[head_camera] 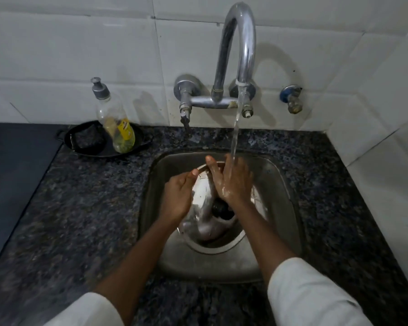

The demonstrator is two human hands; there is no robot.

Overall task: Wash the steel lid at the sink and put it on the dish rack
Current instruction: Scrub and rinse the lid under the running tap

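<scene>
**Steel lid held tilted under the running tap**

Clearly, the head view finds both hands low inside the sink (285, 184), busy with the steel lid (204, 196). The left hand (178, 196) is closed on the lid's left edge, thumb tip hooked over the rim near the top, fingers curled behind; I judge this grip is there to prop the lid on a slant so water can sheet down its face and drain off the low end. The right hand (233, 182) lies spread and flat against the lid's upper right part, fingers wide and wet, not gripping; this looks like rubbing the surface rather than holding it. The water stream (234, 137) lands on the back of that hand, just beyond its knuckles, so the rubbing happens right where the rinse falls. A dark knob (220, 209) shows below the right wrist, which suggests the lid's top side faces the person.

Beyond the left hand and well apart from it, a soap bottle (118, 123) stands in a black dish (141, 137) with a dark scrubber (87, 138) beside it, handy but out of the splash. The tap (240, 43) arches above the right hand.

No dish rack is in view, so washing seems the step in hand, with placing yet to come.
</scene>
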